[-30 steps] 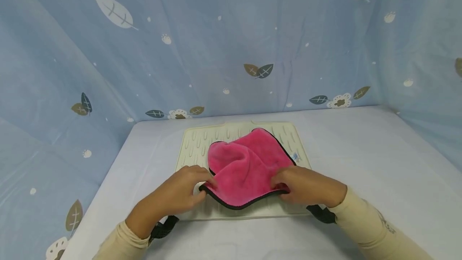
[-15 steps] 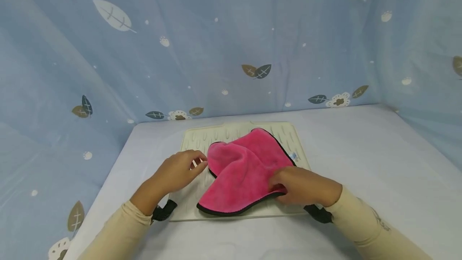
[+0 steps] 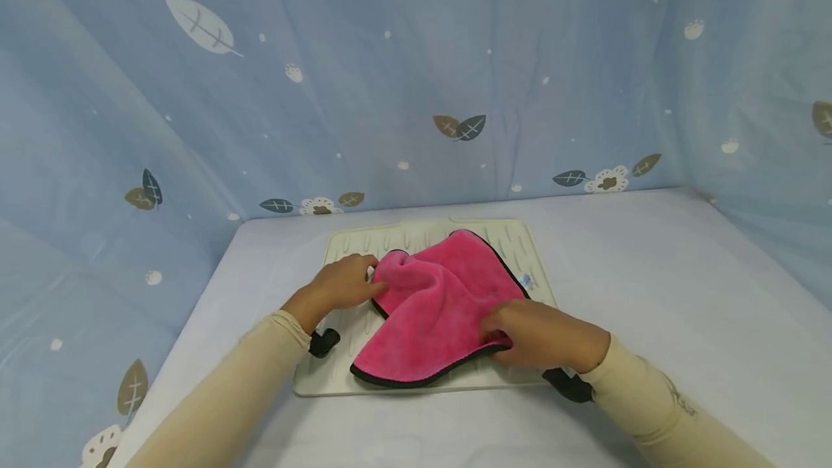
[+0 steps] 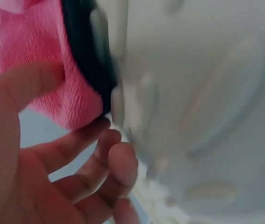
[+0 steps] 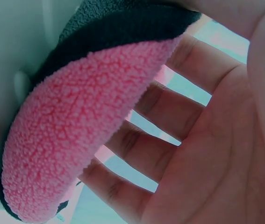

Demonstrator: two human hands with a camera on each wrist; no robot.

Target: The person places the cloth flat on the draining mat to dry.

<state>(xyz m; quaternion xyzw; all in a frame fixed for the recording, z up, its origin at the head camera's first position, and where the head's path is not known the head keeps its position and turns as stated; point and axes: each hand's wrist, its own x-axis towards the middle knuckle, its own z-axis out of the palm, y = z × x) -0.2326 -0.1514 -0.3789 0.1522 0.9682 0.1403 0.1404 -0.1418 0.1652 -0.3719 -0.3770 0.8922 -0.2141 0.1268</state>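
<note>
A pink plush towel point(image 3: 432, 316) with black edging lies rumpled on a cream ridged mat point(image 3: 344, 243). At its far left corner my left hand point(image 3: 341, 282) pinches the edge; in the left wrist view the thumb lies on the pink pile point(image 4: 29, 37) and the index finger is under the dark trim. My right hand point(image 3: 542, 334) grips the near right edge, which is lifted a little. The right wrist view has the folded-over edge point(image 5: 81, 121) between thumb and fingers, with the other fingers spread behind the cloth.
The mat rests on a white-covered table point(image 3: 650, 273). A blue curtain point(image 3: 390, 78) with leaf prints hangs behind and at both sides. A small blue-and-white label point(image 3: 526, 281) shows at the towel's right edge.
My left hand let go of the near left corner, which dropped onto the mat, then moved away from me to the far left corner and pinched it. My right hand kept its grip.
</note>
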